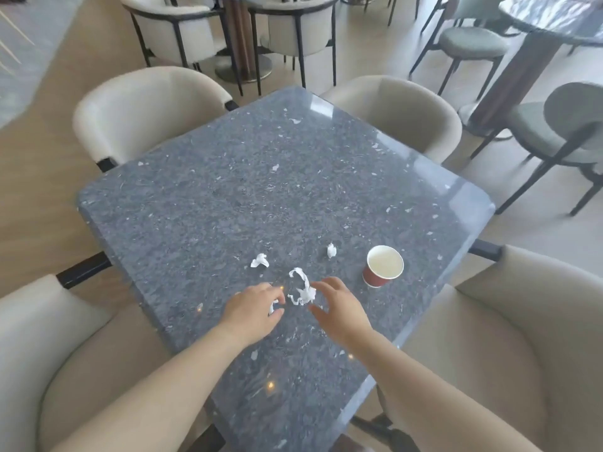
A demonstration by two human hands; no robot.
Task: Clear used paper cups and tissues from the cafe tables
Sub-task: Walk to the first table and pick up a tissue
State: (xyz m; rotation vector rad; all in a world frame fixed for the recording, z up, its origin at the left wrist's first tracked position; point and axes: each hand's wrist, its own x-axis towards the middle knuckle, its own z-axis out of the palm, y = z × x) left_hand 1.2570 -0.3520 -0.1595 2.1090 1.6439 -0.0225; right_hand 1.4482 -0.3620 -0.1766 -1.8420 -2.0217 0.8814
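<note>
A red paper cup (382, 270) with a white inside stands upright near the right edge of the grey stone table (228, 197). Three crumpled white tissues lie near the front: a long twisted tissue (301, 288) between my hands, a small tissue (260, 260) to its left and a tiny tissue (331, 250) beside the cup. My left hand (253, 309) rests low over the table with a white tissue scrap (272, 306) pinched in its fingertips. My right hand (337, 306) hovers with fingers spread, just right of the twisted tissue and not touching it.
Four beige padded armchairs ring the table: back left (143, 109), back right (404, 112), front left (39, 353) and front right (509, 337). Further back stand more tables and grey-green chairs (473, 44) on a light floor.
</note>
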